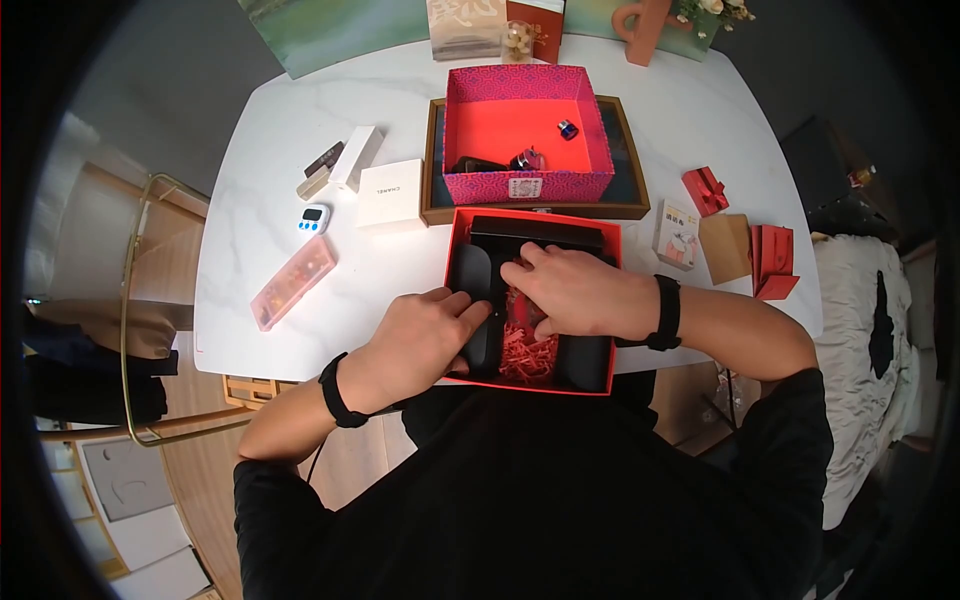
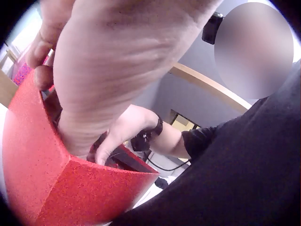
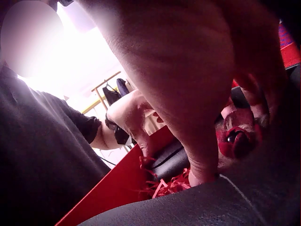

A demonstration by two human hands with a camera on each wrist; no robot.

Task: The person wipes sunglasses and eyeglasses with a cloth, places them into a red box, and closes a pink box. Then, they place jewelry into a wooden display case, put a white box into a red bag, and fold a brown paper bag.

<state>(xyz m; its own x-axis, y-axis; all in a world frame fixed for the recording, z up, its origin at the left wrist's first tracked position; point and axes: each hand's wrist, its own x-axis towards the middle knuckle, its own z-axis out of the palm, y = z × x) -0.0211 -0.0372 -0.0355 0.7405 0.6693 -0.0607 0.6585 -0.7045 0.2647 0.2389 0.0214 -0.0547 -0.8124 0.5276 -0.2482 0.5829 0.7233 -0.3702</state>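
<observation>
Both hands reach into a red box at the table's near edge. Inside lie black cases and red shredded paper. Toward its left side, my left hand grips a black case, fingers curled over it and thumb low by the near rim. My right hand bends down into the middle, its fingers and thumb around a small red object with a glossy dark centre. The palm and fingers cover most of that object in the head view. Another black case fills the near right corner.
Behind the red box, a patterned pink box stands on a wooden-framed case. A white carton, a timer and a pink organizer lie left. Right are a small carton, a red gift box and red bags.
</observation>
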